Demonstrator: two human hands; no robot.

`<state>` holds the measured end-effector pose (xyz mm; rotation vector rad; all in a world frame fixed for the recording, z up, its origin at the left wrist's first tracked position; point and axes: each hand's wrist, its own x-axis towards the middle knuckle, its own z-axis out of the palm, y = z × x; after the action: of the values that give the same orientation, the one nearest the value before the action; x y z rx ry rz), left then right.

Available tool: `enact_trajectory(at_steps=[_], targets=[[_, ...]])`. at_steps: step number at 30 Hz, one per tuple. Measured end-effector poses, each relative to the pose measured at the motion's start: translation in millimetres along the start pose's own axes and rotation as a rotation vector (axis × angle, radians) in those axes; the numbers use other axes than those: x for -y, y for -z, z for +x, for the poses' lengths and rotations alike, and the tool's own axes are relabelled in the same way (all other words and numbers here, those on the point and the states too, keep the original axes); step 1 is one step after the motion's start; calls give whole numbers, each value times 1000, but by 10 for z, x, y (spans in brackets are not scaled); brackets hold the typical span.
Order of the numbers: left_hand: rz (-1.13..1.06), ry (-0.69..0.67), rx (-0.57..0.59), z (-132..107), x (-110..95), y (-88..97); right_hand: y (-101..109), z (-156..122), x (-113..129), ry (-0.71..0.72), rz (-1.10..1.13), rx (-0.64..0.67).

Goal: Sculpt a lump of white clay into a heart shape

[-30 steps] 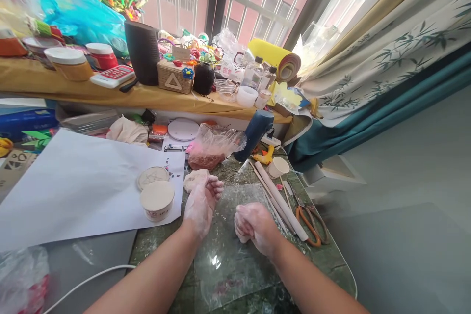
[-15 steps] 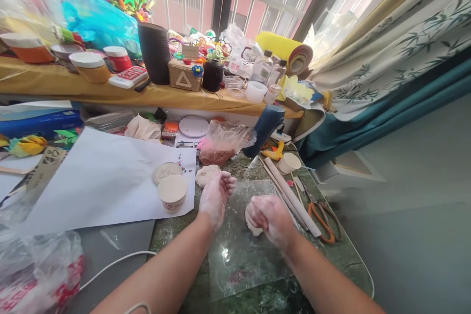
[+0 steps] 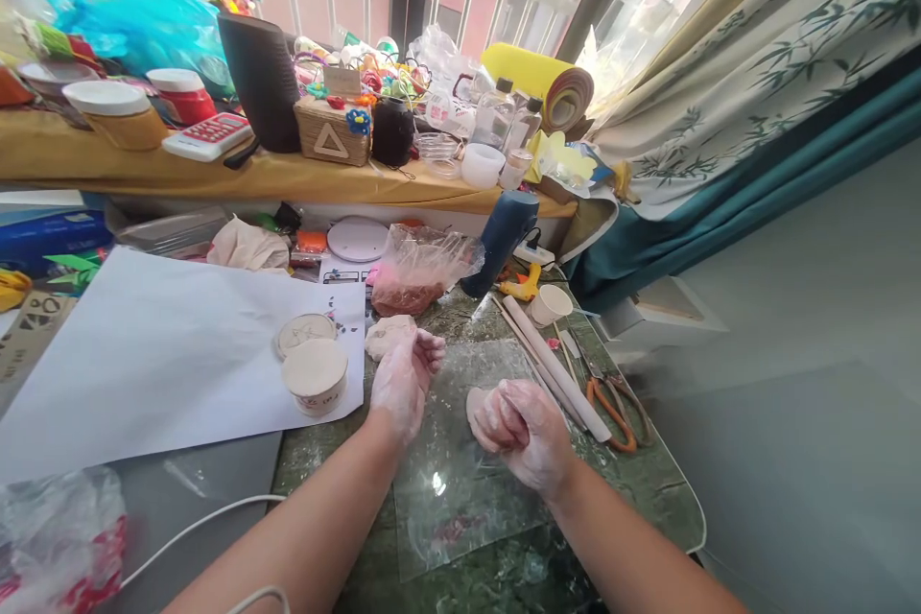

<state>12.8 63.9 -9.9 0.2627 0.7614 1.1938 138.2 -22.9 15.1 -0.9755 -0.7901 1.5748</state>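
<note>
My right hand (image 3: 531,432) is closed in a fist against a pale piece of clay (image 3: 475,406) on a clear plastic sheet (image 3: 460,494). Its knuckles and curled fingers cover much of that clay, so its full shape is hidden. At the left edge of the sheet rests my left hand (image 3: 404,379), palm turned inward, fingers loosely bent and nothing visible in it. White residue coats both hands. Just behind the left hand lies a larger pale clay lump (image 3: 389,334). Reddish-brown clay in a plastic bag (image 3: 410,293) sits beyond it.
On white paper (image 3: 179,355) at left stand a lidded tub (image 3: 315,374) and a round disc (image 3: 306,331). To the right lie a pale roller (image 3: 554,369), scissors (image 3: 615,413), a paper cup (image 3: 552,304) and a yellow glue gun (image 3: 522,283). A crowded ledge (image 3: 273,182) runs behind.
The camera view has shifted slightly, moving the scene left and up. My right fist has rolled over the clay and covers its near part. My left hand stays about where it was.
</note>
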Motion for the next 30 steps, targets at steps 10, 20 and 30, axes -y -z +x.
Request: enact_trajectory(at_steps=[10, 20, 30], targets=[[38, -15, 13, -30, 1, -14, 180, 155, 198, -58, 182, -38], [65, -2, 18, -18, -9, -2, 301, 260, 295, 84, -117, -121], [126, -32, -2, -29, 6, -16, 582, -354, 17, 144, -1516, -187]])
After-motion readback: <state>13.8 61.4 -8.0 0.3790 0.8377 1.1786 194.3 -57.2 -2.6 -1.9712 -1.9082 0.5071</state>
